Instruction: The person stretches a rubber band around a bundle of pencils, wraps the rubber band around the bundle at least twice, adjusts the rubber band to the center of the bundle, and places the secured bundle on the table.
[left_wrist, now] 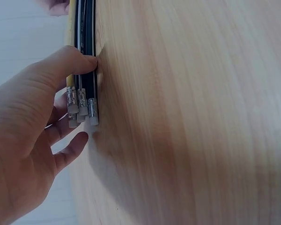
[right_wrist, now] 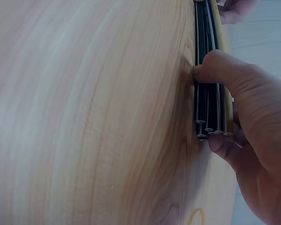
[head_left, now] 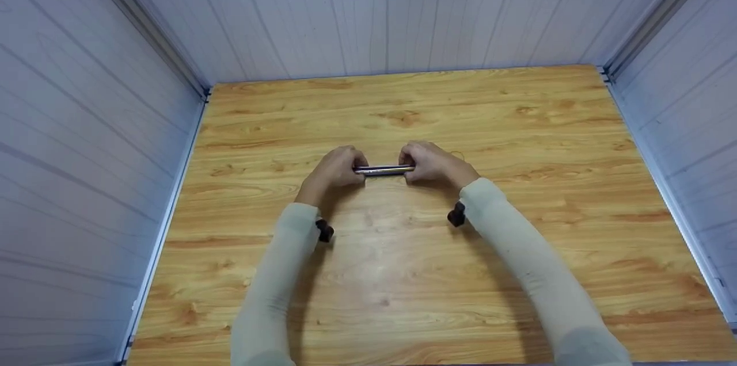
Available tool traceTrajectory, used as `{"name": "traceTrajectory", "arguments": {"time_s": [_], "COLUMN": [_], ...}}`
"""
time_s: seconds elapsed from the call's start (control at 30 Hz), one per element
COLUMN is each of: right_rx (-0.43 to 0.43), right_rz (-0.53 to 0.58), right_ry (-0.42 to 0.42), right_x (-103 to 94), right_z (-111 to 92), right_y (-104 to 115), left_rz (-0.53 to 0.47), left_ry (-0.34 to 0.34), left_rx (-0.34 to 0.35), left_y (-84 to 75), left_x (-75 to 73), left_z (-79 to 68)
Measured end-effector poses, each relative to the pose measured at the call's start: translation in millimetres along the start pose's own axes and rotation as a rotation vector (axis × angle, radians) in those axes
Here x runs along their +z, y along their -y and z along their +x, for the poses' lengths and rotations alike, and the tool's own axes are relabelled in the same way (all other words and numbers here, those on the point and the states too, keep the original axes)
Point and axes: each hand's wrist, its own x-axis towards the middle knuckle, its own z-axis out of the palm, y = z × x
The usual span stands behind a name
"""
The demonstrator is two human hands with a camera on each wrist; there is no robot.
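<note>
Grips a bundle of pencils point(head_left: 384, 171) with both hands' fingers, holding it crosswise around the middle of the desk point(head_left: 380, 274); cannot tell about contact with the wood. Pinches it near the eraser ends point(left_wrist: 82, 108) between thumb and fingers of the left hand point(head_left: 339, 167), and near the flat, unsharpened ends point(right_wrist: 218, 131) likewise with the right hand point(head_left: 427, 163). Has a thin yellow loop point(right_wrist: 203, 216) lying on the desk near the right hand. Wears pale sleeves point(head_left: 535, 262).
</note>
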Motion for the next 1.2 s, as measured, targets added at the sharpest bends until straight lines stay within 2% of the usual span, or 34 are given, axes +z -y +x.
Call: {"name": "traceTrajectory", "arguments": {"time_s": [0.2, 0.43, 0.57, 0.63, 0.73, 0.77, 0.8, 0.87, 0.97, 1.0, 1.07, 1.2], "right_rx": [0.021, 0.041, 0.057, 0.066, 0.073, 0.080, 0.083, 0.086, 0.079, 0.071, 0.057, 0.044], "right_rz": [0.014, -0.001, -0.003, -0.003, -0.010, -0.011, -0.012, -0.019, -0.034, -0.039, -0.050, -0.049], "right_ry": [0.007, 0.015, 0.017, 0.020, 0.026, 0.028, 0.030, 0.033, 0.033, 0.031, 0.027, 0.019], "right_x": [-0.1, 0.2, 0.8, 0.9, 1.1, 1.1, 1.1, 1.5, 1.8, 1.7, 1.7, 2.1], "right_z": [1.8, 2.1, 1.3, 0.9, 1.3, 1.4, 1.9, 2.7, 3.1, 2.9, 2.5, 2.0], "right_y": [2.3, 4.7, 4.6, 4.7, 5.4, 5.9, 6.1, 6.4, 6.1, 6.1, 6.0, 5.0], "left_rz": [0.000, 0.034, 0.031, 0.037, 0.051, 0.049, 0.059, 0.071, 0.087, 0.094, 0.084, 0.066], "left_ry": [0.015, 0.029, 0.042, 0.027, 0.024, 0.012, 0.009, 0.021, 0.022, 0.031, 0.037, 0.007], "left_rx": [-0.036, -0.051, -0.047, -0.013, -0.006, 0.017, 0.019, -0.012, -0.016, -0.032, -0.022, 0.034], "left_y": [-31.3, -41.8, -40.6, -23.0, -20.2, -12.1, -12.9, -31.4, -34.6, -42.0, -36.9, -6.6], "left_x": [-19.2, -21.8, -22.3, -11.9, -11.0, -7.2, -7.0, -16.9, -16.7, -19.9, -18.2, -1.1], "left_z": [-18.6, -24.6, -23.1, -12.6, -10.3, -6.3, -6.4, -17.1, -19.7, -23.5, -20.9, -3.2]}}
